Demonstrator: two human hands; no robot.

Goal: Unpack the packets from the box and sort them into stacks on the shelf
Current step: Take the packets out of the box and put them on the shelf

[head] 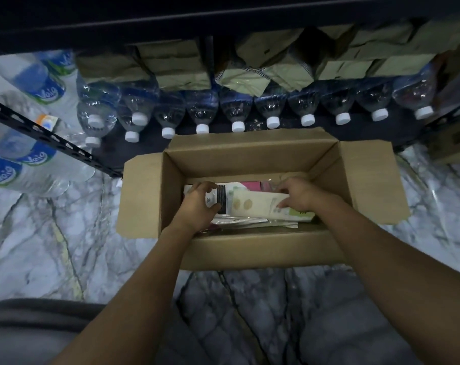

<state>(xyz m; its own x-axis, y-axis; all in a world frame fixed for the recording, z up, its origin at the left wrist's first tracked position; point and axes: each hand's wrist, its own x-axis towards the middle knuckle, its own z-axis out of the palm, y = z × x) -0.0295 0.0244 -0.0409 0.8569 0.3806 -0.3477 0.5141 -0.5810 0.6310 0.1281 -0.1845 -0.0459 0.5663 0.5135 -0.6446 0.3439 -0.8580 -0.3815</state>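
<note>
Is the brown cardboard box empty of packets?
No, white and pink packets lie inside the brown cardboard box, with the left hand and right hand on them.

The one head view looks steeply down and forward, close over the box (252, 164), with the shelf (171, 22) beyond it.

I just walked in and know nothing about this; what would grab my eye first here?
Your eye lands on the open brown cardboard box on the marbled floor at centre, where the left hand grips a white packet with a black strip and the right hand touches a cream packet with tan circles. Behind it, a row of clear plastic bottles with white caps lies along the black shelf, with olive-green packets stacked beyond them.
</note>
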